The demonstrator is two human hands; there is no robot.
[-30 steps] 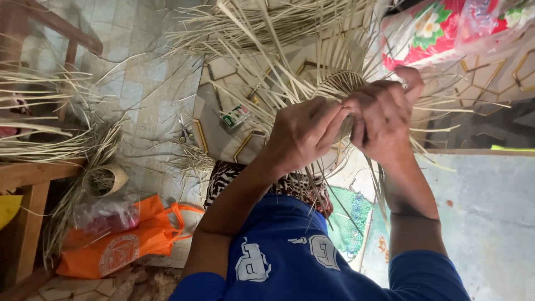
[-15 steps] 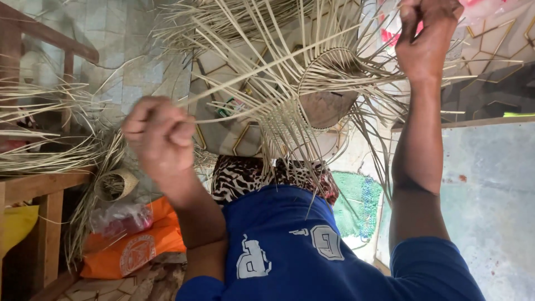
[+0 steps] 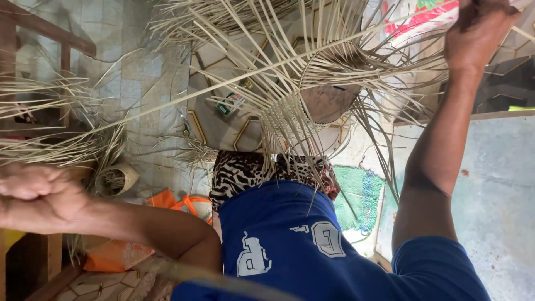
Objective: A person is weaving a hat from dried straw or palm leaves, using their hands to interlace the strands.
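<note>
Pale straw weave (image 3: 290, 106), probably tan

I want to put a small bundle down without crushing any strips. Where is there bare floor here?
The bare tiled floor between the wooden rail and the half-woven basket looks free. It is crowded under the basket, where loose strips fan out, and beside the left hand, around the small woven cup and orange bag.

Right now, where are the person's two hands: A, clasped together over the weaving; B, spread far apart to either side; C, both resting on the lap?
B: the left hand is out at one side of the view, the right hand raised at the other, with the half-woven straw basket between them.
</note>
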